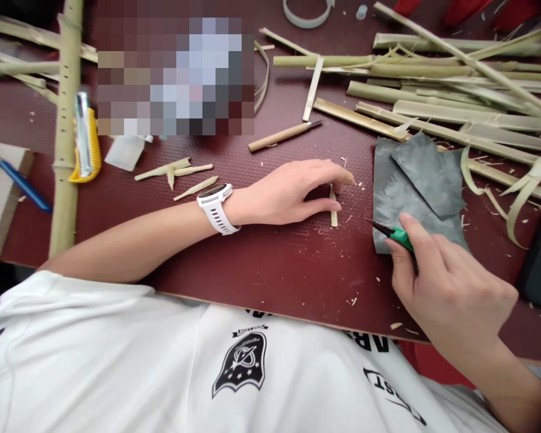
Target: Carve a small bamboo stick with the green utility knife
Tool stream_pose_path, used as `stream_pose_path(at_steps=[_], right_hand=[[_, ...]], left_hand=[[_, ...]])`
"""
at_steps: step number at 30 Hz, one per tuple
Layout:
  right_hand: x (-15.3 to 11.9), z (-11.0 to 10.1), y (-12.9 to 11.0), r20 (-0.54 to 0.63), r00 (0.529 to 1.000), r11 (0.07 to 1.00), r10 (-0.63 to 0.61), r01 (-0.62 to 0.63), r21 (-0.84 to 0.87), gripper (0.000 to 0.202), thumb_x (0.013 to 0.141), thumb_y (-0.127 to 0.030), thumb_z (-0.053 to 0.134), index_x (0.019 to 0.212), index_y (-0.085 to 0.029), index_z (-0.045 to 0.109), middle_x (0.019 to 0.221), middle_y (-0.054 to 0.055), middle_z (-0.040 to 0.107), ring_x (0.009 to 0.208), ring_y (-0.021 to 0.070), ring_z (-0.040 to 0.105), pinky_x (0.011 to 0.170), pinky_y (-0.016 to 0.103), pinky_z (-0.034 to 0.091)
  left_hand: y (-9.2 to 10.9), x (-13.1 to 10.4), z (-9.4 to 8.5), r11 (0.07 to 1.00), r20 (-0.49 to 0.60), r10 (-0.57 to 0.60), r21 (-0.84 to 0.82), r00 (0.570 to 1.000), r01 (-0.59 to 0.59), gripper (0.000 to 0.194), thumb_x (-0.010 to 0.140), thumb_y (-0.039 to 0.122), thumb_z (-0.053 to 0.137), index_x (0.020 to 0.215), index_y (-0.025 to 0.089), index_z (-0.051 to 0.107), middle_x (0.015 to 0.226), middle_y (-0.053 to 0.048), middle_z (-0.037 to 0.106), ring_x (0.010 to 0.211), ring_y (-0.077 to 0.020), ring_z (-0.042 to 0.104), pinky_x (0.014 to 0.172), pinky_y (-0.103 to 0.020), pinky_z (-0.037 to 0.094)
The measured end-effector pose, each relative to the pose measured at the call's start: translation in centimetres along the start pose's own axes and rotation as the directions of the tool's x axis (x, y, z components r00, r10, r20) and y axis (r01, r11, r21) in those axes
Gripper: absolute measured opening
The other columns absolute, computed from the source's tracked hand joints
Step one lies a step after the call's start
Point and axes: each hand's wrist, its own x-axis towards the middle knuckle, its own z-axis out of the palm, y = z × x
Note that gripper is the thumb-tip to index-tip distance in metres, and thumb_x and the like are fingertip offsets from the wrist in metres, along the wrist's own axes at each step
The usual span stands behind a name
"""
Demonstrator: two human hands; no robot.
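My left hand (293,192), with a white watch on its wrist, rests on the dark red table (252,258) and pinches a short bamboo sliver (333,210) upright between thumb and fingertips. My right hand (442,282) is closed around a green-handled knife (394,234), its dark blade pointing left toward the sliver, a short gap away. Just behind the blade lie grey sandpaper sheets (415,180).
Long split bamboo strips (455,96) pile up at the back right. A drilled bamboo pole (65,132) and a yellow utility knife (85,141) lie at left. A wooden-handled tool (284,135), small shavings (180,174) and a white ring (309,15) sit further back.
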Motion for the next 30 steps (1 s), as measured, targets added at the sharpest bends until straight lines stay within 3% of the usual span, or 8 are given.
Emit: stream_pose_path(at_steps=[3,9,16,19,24,30], right_hand=[[0.1,0.2,-0.1,0.017,0.999,1.0,0.029,-0.029,-0.002,0.053,0.1,-0.032,0.07,0.149,-0.014,0.06,0.087,0.002,0.075,0.068,0.0147,0.058,0.056,0.03,0.029],[0.4,0.2,-0.3,0.049,0.997,0.998,0.058,-0.06,0.029,0.048,0.103,-0.031,0.064,0.148,-0.015,0.06,0.088,0.002,0.075,0.072,0.0157,0.06,0.059,0.031,0.03],[1.0,0.3,-0.2,0.066,0.996,0.998,0.062,-0.061,-0.02,0.046,0.104,-0.031,0.063,0.146,-0.013,0.059,0.088,0.002,0.072,0.075,0.0169,0.058,0.061,0.031,0.032],[1.3,0.3,-0.4,0.105,0.993,0.998,0.059,-0.059,-0.005,0.043,0.106,-0.033,0.06,0.144,-0.012,0.06,0.088,0.003,0.072,0.078,0.0176,0.059,0.063,0.031,0.033],[1.9,0.5,-1.1,0.127,0.991,0.999,0.033,-0.03,-0.024,0.038,0.107,-0.037,0.06,0.137,-0.013,0.063,0.084,0.002,0.07,0.074,0.0173,0.059,0.061,0.032,0.032],[2.3,0.5,-1.6,0.12,0.993,0.997,0.002,0.008,-0.081,0.04,0.107,-0.038,0.06,0.137,-0.012,0.064,0.081,0.0,0.068,0.068,0.0165,0.056,0.059,0.033,0.028]], left_hand=[[0.0,-0.1,-0.5,0.999,0.047,0.04,-0.016,0.998,-0.039,0.025,0.105,0.022,0.064,0.129,0.015,0.064,0.121,-0.011,0.076,0.113,-0.0213,0.072,0.104,-0.035,0.057],[0.1,-0.3,-0.8,0.999,0.093,0.026,0.018,0.995,-0.028,0.022,0.108,0.027,0.057,0.127,0.02,0.066,0.115,-0.01,0.076,0.113,-0.0233,0.07,0.104,-0.04,0.057],[0.5,-0.8,-0.4,0.994,0.055,0.077,0.078,0.995,-0.082,0.027,0.107,0.021,0.054,0.132,0.017,0.065,0.097,-0.005,0.076,0.104,-0.0198,0.069,0.128,-0.049,0.045],[0.7,-1.1,0.1,0.987,0.025,0.091,0.133,0.996,-0.094,0.031,0.107,0.021,0.056,0.137,0.016,0.062,0.105,-0.008,0.077,0.102,-0.0206,0.07,0.121,-0.048,0.051],[0.5,-1.4,0.5,0.956,-0.008,0.195,0.228,0.981,-0.188,0.029,0.11,0.019,0.053,0.137,0.016,0.064,0.124,-0.009,0.079,0.114,-0.0195,0.071,0.107,-0.034,0.059],[0.4,-1.3,0.6,0.971,0.036,0.152,0.18,0.988,-0.156,0.03,0.113,0.021,0.05,0.14,0.017,0.064,0.127,-0.008,0.08,0.11,-0.016,0.072,0.1,-0.027,0.061]])
